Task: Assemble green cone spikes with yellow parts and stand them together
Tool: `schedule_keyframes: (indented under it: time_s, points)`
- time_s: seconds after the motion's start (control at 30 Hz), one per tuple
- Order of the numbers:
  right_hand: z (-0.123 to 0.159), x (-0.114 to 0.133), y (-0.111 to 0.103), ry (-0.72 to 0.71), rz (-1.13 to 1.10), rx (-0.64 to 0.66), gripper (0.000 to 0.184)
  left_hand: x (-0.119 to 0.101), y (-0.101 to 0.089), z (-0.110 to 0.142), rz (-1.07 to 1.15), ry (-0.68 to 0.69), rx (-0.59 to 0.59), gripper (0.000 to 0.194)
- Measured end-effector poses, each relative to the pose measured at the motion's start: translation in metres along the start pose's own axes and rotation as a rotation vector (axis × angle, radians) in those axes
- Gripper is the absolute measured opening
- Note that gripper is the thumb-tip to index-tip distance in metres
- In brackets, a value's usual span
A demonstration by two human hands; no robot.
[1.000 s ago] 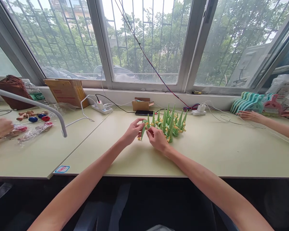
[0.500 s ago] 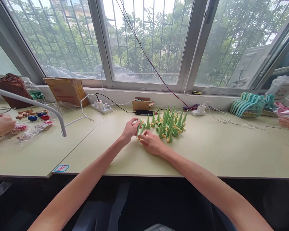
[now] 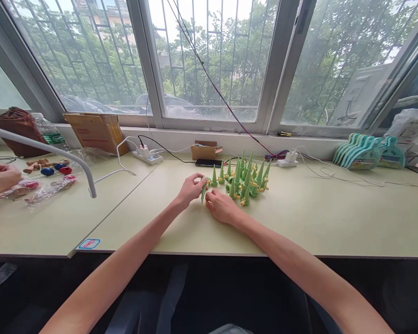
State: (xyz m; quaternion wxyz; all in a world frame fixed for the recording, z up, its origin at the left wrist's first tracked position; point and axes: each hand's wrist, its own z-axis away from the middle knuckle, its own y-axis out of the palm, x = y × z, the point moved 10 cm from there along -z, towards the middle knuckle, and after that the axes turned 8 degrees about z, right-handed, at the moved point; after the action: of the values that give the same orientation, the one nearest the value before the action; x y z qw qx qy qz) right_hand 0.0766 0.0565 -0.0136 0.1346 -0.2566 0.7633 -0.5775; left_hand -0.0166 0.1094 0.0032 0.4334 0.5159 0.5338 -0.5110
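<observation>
My left hand (image 3: 192, 189) pinches a green plant watering spike (image 3: 203, 192) whose tip points down toward the table. Close beside it, my right hand (image 3: 222, 206) has its fingers curled together near the spike's lower part. Whatever those fingers hold is hidden. Just behind and to the right of my hands, several more green watering spikes (image 3: 243, 178) with small yellow valves are grouped on the table. Most of them stand upright with their points up.
A dark phone (image 3: 209, 163) and a small cardboard box (image 3: 206, 150) lie behind the spikes. Power strips (image 3: 148, 157) and cables run along the window side. A white metal tube frame (image 3: 69, 160) crosses the left. Another person's hand (image 3: 2, 178) is there. Turquoise hangers (image 3: 360, 153) stand right.
My left hand has shifted slightly right, with the spike now hanging more steeply. My right hand has moved a little right. The co-worker's hand and pink item at far right have mostly left view.
</observation>
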Motion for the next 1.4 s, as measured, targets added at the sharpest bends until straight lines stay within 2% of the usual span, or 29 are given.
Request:
schedule_keyframes:
  time_s: [0.13,0.27,0.5,0.7,0.8,1.07,1.4]
  points:
    - [0.001,-0.003,-0.006,0.028,-0.022,-0.019,0.018,-0.003,0.001,0.001,-0.041,0.035,0.008,0.029]
    - [0.002,-0.009,-0.013,0.068,-0.141,-0.081,0.021,-0.003,0.000,-0.001,-0.068,0.069,0.000,0.028]
    - [0.004,-0.023,-0.028,0.131,-0.283,-0.289,0.027,-0.001,-0.001,0.000,0.030,0.026,-0.009,0.030]
    - [0.011,-0.035,-0.051,0.178,-0.406,-0.517,0.020,-0.003,0.001,0.002,0.069,0.013,0.000,0.031]
    - [0.015,-0.040,-0.059,0.218,-0.448,-0.592,0.019,-0.004,0.004,0.004,0.048,0.008,0.017,0.032]
    - [0.021,-0.052,-0.061,0.282,-0.540,-0.666,0.020,-0.008,0.012,0.010,-0.010,-0.006,0.086,0.032]
    - [0.019,-0.052,-0.059,0.285,-0.553,-0.645,0.016,-0.012,0.018,0.013,0.026,0.012,0.127,0.042]
